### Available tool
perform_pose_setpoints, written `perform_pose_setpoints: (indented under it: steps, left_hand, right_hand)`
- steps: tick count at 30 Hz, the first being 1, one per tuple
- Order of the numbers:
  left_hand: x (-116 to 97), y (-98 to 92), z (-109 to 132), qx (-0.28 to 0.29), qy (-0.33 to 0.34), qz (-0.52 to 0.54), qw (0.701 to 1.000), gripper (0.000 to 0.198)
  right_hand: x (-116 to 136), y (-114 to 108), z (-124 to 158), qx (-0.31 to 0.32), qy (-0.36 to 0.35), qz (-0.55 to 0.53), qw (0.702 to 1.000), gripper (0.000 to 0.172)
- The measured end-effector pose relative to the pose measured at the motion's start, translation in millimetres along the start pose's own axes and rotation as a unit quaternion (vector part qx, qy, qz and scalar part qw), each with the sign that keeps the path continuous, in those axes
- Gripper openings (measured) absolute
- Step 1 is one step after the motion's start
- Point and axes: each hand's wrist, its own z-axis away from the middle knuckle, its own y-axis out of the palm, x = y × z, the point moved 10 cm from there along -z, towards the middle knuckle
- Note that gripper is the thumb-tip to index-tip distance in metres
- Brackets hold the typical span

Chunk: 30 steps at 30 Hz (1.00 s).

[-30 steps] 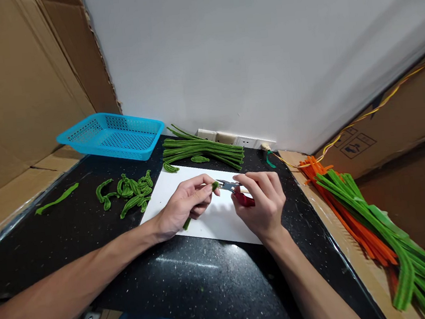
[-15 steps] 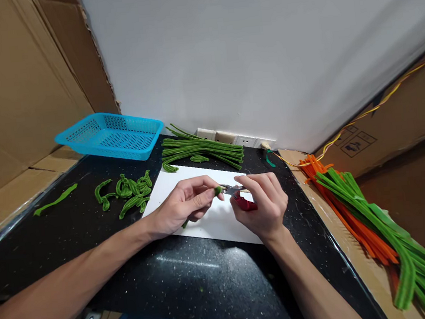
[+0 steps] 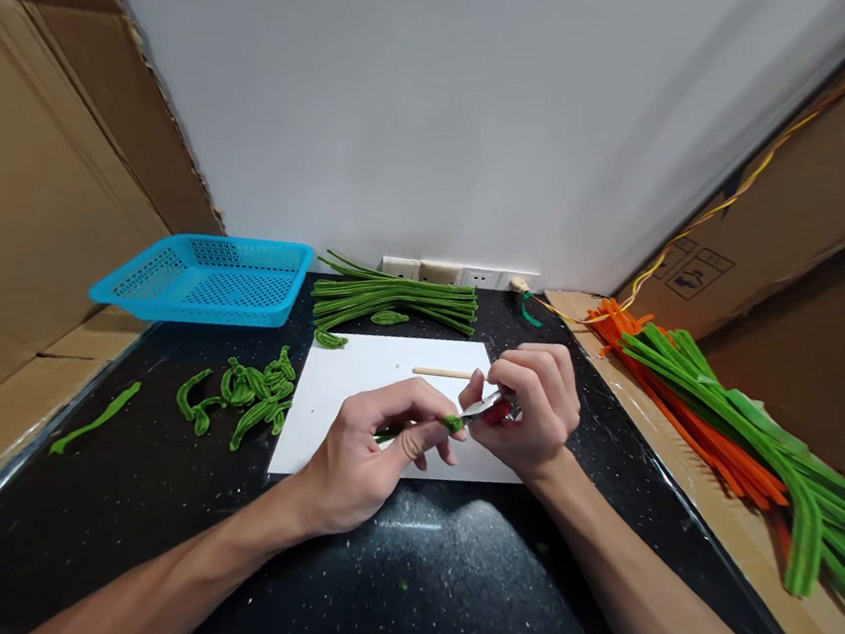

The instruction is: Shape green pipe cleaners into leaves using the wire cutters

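Between the thumb and fingers of my left hand (image 3: 375, 446) is a green fuzzy stem piece (image 3: 453, 422), its tip sticking out to the right. My right hand (image 3: 532, 406) is closed round red-handled pliers (image 3: 485, 406), whose metal jaws point left and touch or nearly touch that tip. Both hands are over a white sheet (image 3: 302, 423). A thin wooden stick (image 3: 443, 371) lies on the sheet behind them. At the sheet's far left corner rests a small curled green piece (image 3: 331, 339).
Left of the sheet lie several looped green pieces (image 3: 254, 393) and a green strip (image 3: 96, 418). A blue basket (image 3: 217, 282) stands at the back left. Green stems (image 3: 391, 298) lie by the wall sockets (image 3: 479, 278). Orange stems (image 3: 703, 434) and brighter green stems (image 3: 763, 434) lie right.
Both hands have moved slightly down and nearer to me with the green piece and pliers. More of the wooden stick shows on the sheet. The whole view has shifted a little.
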Motion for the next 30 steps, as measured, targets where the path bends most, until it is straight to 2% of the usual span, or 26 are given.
perform_pose_setpoints:
  steps: [10,23,30]
  left_hand:
    - [-8.2,1.5,5.0,0.0,0.03,-0.016,0.999,0.02]
    - [-8.0,5.2,4.3,0.022,0.012,0.003,1.0,0.021]
    - [-5.3,3.4,5.5,0.0,0.006,0.012,1.0,0.019]
  right_hand:
    - [-1.7,-1.7,-1.5,-0.008,0.01,0.0,1.0,0.033]
    - [0.9,2.3,-4.0,0.01,0.006,0.013,1.0,0.032]
    - [-1.2,6.1,0.0,0.026,0.001,-0.007,1.0,0.029]
